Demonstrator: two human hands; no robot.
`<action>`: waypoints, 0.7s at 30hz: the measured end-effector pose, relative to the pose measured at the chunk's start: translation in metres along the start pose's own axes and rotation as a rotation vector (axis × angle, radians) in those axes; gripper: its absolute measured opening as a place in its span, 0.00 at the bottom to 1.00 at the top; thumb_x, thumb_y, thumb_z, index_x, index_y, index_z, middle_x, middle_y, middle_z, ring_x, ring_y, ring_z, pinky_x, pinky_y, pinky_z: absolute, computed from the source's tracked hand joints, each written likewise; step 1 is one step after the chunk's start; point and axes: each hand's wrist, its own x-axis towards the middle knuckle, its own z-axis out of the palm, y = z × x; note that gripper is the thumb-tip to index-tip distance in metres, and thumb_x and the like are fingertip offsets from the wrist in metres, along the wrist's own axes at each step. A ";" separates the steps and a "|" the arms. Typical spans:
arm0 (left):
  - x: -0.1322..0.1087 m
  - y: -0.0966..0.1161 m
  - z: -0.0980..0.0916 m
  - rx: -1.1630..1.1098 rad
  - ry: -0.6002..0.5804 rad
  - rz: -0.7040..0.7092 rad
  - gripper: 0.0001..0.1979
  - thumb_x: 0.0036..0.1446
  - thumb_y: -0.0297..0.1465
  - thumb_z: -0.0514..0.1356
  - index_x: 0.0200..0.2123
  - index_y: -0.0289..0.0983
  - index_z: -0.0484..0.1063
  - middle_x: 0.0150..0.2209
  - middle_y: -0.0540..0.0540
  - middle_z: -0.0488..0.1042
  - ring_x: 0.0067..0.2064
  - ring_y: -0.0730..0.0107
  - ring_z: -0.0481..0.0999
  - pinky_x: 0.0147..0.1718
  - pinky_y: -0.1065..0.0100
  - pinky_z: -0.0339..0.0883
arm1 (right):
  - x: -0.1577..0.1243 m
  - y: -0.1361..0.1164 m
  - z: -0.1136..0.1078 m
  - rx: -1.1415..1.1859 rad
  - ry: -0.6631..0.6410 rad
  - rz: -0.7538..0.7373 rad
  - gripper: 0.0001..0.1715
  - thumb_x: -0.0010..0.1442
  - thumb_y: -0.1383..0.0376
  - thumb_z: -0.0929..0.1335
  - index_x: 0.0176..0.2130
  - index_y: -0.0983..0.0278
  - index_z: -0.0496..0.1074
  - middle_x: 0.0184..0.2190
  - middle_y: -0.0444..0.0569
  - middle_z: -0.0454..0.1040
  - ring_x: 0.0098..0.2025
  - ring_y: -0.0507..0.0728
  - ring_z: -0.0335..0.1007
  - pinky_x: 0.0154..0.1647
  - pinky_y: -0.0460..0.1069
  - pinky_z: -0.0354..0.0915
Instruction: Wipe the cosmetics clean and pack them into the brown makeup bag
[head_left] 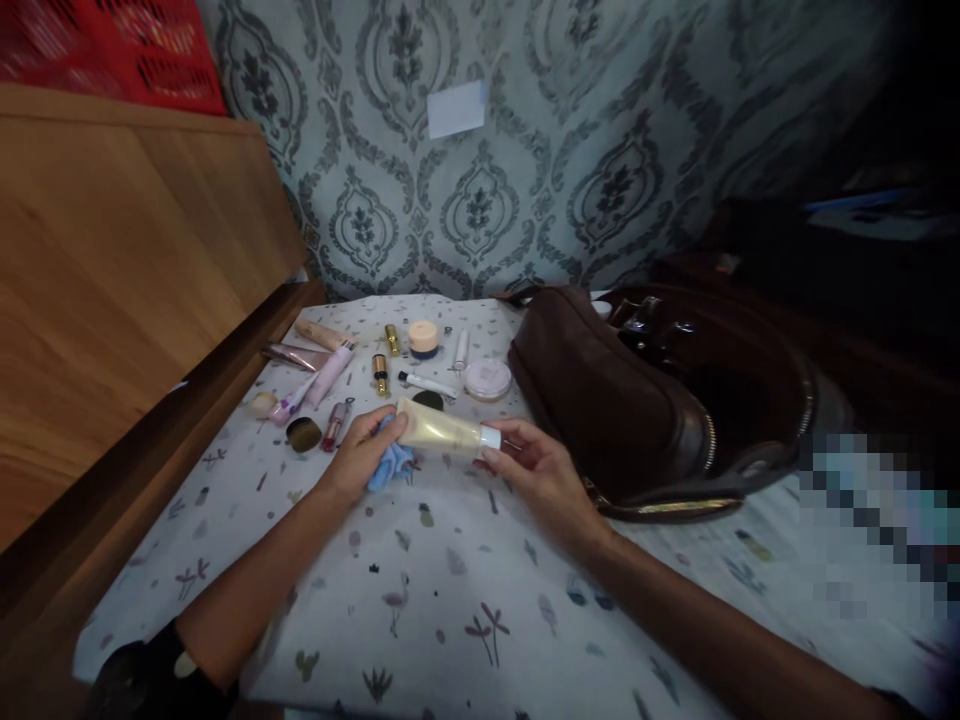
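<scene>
My right hand (pixel 536 470) grips the white-capped end of a pale gold tube (pixel 442 430), held level above the patterned sheet (pixel 450 600). My left hand (pixel 364 455) is closed on a small blue cloth (pixel 390 462) and presses it against the tube's other end. Just behind the hands lie several cosmetics: a pink tube (pixel 328 375), two gold lipsticks (pixel 381 372), a round cream jar (pixel 423 338), a white compact (pixel 487 379) and a dark round brush (pixel 304 433).
An open brown leather handbag (pixel 645 400) lies to the right of the hands. A wooden headboard (pixel 112 270) runs along the left. Patterned wallpaper (pixel 525 150) stands behind, and a red crate (pixel 112 45) sits at the top left.
</scene>
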 end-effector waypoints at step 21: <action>-0.001 -0.003 0.006 -0.078 0.012 0.009 0.24 0.44 0.50 0.71 0.27 0.36 0.69 0.20 0.58 0.63 0.19 0.80 0.66 0.18 0.77 0.68 | 0.000 -0.005 0.000 -0.048 -0.048 -0.031 0.25 0.56 0.50 0.73 0.46 0.61 0.68 0.32 0.45 0.73 0.31 0.53 0.70 0.29 0.48 0.68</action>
